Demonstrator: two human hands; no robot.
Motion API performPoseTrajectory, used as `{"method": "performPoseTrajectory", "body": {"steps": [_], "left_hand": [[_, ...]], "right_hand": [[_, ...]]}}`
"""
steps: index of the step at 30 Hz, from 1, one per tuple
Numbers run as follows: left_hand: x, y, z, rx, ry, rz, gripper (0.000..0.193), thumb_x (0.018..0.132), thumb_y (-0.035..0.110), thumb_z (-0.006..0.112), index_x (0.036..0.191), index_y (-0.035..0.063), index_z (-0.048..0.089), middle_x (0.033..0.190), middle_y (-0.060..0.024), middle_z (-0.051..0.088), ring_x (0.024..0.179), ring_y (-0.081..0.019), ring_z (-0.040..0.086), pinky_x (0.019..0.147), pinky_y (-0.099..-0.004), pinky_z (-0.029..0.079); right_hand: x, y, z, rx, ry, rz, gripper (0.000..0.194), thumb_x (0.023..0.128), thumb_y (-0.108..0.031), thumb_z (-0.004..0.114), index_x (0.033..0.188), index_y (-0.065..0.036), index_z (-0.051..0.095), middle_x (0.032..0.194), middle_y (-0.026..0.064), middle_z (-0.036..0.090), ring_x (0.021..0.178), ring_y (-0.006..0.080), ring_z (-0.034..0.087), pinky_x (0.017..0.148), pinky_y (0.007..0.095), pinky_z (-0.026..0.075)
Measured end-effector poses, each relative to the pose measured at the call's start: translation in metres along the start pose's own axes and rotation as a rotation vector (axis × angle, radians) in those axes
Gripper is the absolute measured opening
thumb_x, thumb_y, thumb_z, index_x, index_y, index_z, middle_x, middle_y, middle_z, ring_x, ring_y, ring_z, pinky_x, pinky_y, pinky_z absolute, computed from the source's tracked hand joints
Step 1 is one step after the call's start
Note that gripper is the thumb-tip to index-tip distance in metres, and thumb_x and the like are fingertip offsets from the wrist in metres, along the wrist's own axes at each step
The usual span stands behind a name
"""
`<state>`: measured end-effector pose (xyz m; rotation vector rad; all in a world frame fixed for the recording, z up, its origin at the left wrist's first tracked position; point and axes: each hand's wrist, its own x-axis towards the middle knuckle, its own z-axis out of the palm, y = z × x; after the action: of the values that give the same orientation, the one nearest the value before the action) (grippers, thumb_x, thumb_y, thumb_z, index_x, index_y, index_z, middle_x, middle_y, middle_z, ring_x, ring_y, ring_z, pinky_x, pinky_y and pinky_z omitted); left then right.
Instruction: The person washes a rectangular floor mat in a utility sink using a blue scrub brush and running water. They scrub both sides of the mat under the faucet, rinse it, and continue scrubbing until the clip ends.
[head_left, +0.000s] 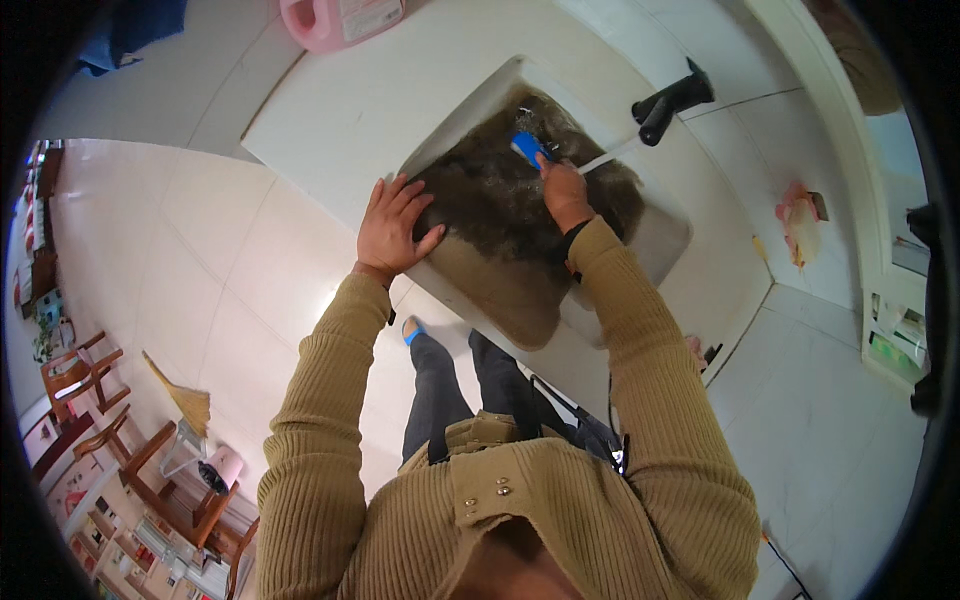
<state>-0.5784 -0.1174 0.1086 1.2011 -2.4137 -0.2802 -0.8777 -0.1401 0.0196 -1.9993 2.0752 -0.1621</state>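
A white sink holds murky brown water and a dark soaked mass, apparently cloth. In my right hand is a blue-handled brush, held over the dark mass; its underside is hidden. Water runs from a black faucet and comes down beside that hand. My left hand lies spread on the sink's near left rim, fingertips at the edge of the dark mass. Nothing shows in its grasp.
A pink plastic jug stands on the white countertop. On the tiled wall hangs a pink soap holder. Wooden chairs and a straw broom are off to the left on the tiled floor.
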Motion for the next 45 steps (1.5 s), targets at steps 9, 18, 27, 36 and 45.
{"method": "performPoseTrajectory", "body": {"steps": [9, 18, 27, 36, 45], "left_hand": [[0.000, -0.001, -0.002, -0.028, 0.011, -0.008, 0.040, 0.069, 0.035, 0.065, 0.098, 0.0087, 0.061, 0.110, -0.0073, 0.055, 0.113, -0.0283, 0.044, 0.101, -0.0469, 0.027], [0.001, 0.000, -0.003, -0.024, 0.006, -0.015, 0.040, 0.069, 0.035, 0.064, 0.098, 0.0089, 0.061, 0.111, -0.0072, 0.056, 0.114, -0.0278, 0.044, 0.101, -0.0462, 0.027], [-0.001, -0.003, 0.001, -0.044, 0.026, 0.002, 0.039, 0.069, 0.035, 0.064, 0.098, 0.0089, 0.061, 0.111, -0.0070, 0.055, 0.113, -0.0277, 0.045, 0.101, -0.0463, 0.027], [-0.001, -0.001, -0.003, -0.071, -0.003, 0.004, 0.041, 0.069, 0.033, 0.064, 0.101, 0.0080, 0.059, 0.113, -0.0089, 0.054, 0.114, -0.0294, 0.044, 0.101, -0.0482, 0.026], [-0.001, -0.003, 0.000, -0.047, 0.025, 0.007, 0.040, 0.069, 0.035, 0.064, 0.097, 0.0073, 0.061, 0.109, -0.0089, 0.056, 0.112, -0.0290, 0.046, 0.101, -0.0466, 0.028]], "right_hand": [[-0.009, -0.064, 0.012, 0.319, 0.114, -0.243, 0.030, 0.088, -0.015, 0.044, 0.117, -0.017, 0.053, 0.076, 0.0166, 0.056, 0.075, 0.0337, 0.053, 0.068, 0.0409, 0.044], [0.029, -0.011, -0.006, -0.087, 0.031, 0.253, 0.029, 0.088, -0.022, 0.048, 0.104, 0.000, 0.058, 0.071, 0.0224, 0.056, 0.064, 0.0368, 0.055, 0.061, 0.0440, 0.045], [0.017, -0.037, 0.029, -0.042, 0.045, 0.045, 0.037, 0.084, -0.013, 0.049, 0.121, -0.019, 0.050, 0.082, 0.0203, 0.058, 0.076, 0.0371, 0.056, 0.068, 0.0455, 0.044], [-0.003, -0.027, -0.018, 0.104, 0.280, 0.010, 0.021, 0.087, -0.013, 0.046, 0.097, 0.001, 0.059, 0.067, 0.0213, 0.053, 0.068, 0.0372, 0.051, 0.061, 0.0427, 0.043], [0.015, -0.036, 0.023, -0.035, -0.059, 0.075, 0.040, 0.084, -0.012, 0.051, 0.123, -0.021, 0.049, 0.081, 0.0186, 0.059, 0.075, 0.0357, 0.057, 0.066, 0.0433, 0.045]]}}
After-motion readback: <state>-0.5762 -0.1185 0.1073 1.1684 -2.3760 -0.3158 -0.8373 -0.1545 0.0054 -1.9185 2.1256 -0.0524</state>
